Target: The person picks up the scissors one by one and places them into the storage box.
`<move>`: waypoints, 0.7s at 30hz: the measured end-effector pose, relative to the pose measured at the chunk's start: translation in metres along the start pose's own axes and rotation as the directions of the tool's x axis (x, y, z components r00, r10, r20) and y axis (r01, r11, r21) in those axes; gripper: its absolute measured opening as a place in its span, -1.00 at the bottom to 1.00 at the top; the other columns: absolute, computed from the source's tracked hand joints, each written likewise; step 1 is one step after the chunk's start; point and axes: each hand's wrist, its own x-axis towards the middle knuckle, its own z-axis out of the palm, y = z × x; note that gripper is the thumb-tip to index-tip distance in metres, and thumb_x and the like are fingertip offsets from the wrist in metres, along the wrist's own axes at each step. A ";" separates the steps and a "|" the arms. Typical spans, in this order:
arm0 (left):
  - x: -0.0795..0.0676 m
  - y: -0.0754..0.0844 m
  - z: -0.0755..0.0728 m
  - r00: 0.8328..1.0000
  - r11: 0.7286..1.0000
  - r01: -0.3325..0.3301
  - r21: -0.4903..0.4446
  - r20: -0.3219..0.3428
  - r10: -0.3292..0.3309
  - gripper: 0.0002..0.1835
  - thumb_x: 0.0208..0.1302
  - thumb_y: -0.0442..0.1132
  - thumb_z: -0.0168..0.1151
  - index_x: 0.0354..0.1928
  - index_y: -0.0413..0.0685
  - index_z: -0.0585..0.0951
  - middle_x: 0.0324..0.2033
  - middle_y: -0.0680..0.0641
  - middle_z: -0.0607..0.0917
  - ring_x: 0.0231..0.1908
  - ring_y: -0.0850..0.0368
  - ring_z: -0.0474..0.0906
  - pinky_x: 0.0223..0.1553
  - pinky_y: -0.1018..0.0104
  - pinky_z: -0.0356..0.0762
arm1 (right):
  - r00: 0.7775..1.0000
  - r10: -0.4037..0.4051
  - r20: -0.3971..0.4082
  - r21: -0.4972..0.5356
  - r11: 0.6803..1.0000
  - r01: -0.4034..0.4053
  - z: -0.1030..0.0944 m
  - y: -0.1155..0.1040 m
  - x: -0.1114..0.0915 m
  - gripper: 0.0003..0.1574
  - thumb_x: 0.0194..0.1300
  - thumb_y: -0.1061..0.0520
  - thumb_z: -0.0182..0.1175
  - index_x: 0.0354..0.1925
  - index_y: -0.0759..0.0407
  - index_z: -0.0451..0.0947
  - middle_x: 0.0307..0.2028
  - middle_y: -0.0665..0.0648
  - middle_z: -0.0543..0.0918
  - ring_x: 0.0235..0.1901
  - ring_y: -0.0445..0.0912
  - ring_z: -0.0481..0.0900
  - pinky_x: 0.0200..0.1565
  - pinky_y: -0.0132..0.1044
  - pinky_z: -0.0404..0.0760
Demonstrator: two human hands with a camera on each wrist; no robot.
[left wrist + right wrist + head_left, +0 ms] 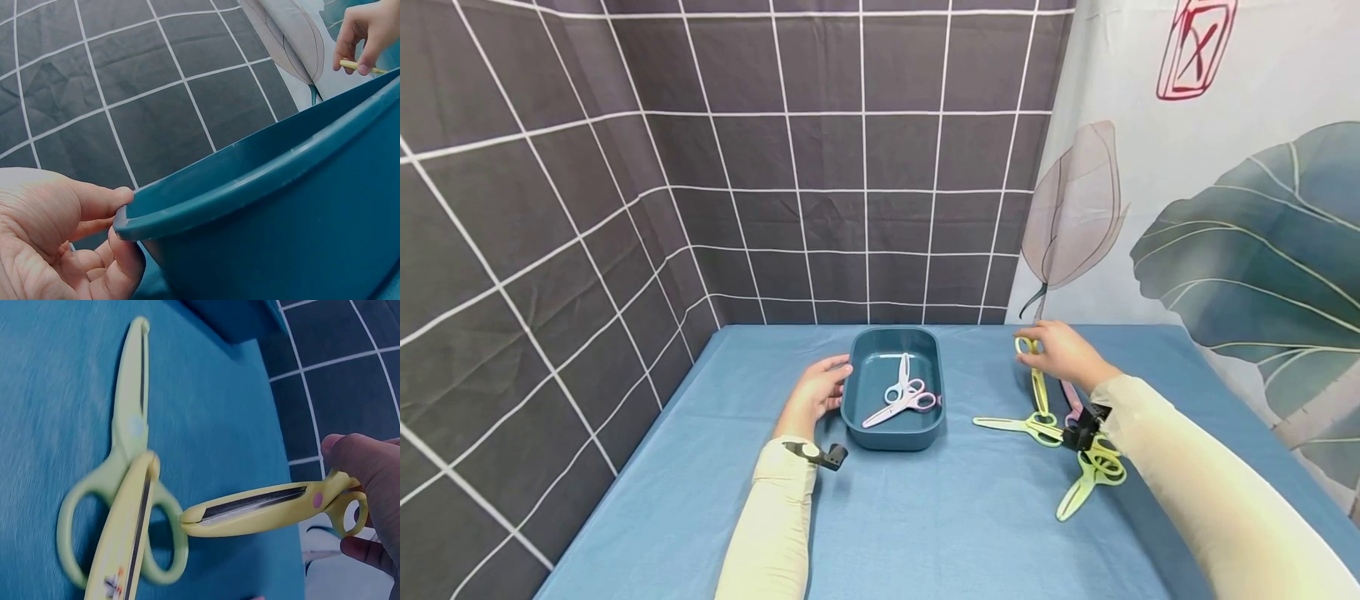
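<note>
My left hand (812, 396) grips the left rim of a dark teal plastic box (891, 440), thumb and fingers pinching the edge in the left wrist view. Inside the box lie pink-and-white scissors (891, 410) and white-and-blue scissors (904, 367). On the right, my right hand (1063, 354) pinches yellow scissors (262, 509) by the handle loops, tilted with the closed blades hanging down. Below them lie light green scissors (130, 394), with other yellow scissors (122, 537) across their handles.
Nearer the front lie more yellow-green scissors (1078, 493). Pink scissors (1071, 400) are partly hidden beneath my right wrist. A blue cloth (887, 525) covers the table. Behind it hangs a dark gridded curtain (820, 150), with a leaf-printed white sheet (1097, 50) at right.
</note>
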 end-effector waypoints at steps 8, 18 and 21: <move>0.000 -0.002 -0.001 1.000 1.000 0.006 0.009 -0.008 -0.006 -0.55 0.47 -0.22 0.22 0.35 -0.02 0.52 -0.33 -0.04 0.58 -0.50 0.24 0.45 -0.50 0.43 0.53 | 0.998 -0.048 -0.038 0.003 0.999 0.048 0.004 -0.020 0.022 -0.45 0.30 0.05 0.39 0.17 0.30 0.61 -0.17 0.24 0.65 -0.35 -0.02 0.56 -0.22 0.01 0.58; 0.002 -0.001 -0.001 1.000 1.000 0.010 -0.004 -0.002 -0.010 -0.55 0.47 -0.22 0.23 0.35 -0.01 0.53 -0.30 -0.06 0.60 -0.52 0.25 0.45 -0.53 0.43 0.52 | 0.998 -0.033 -0.054 0.091 0.995 0.038 0.008 -0.052 0.047 -0.43 0.28 0.03 0.41 0.16 0.30 0.62 -0.06 0.30 0.66 -0.15 0.15 0.63 -0.12 0.05 0.62; 0.002 -0.001 -0.002 1.000 1.000 0.007 0.006 -0.003 -0.007 -0.55 0.47 -0.21 0.22 0.35 0.00 0.53 -0.32 -0.05 0.58 -0.53 0.26 0.44 -0.53 0.43 0.51 | 0.998 -0.038 -0.055 0.113 0.993 0.044 0.008 -0.063 0.053 -0.43 0.27 0.04 0.42 0.16 0.31 0.62 -0.08 0.29 0.67 -0.16 0.13 0.63 -0.13 0.03 0.62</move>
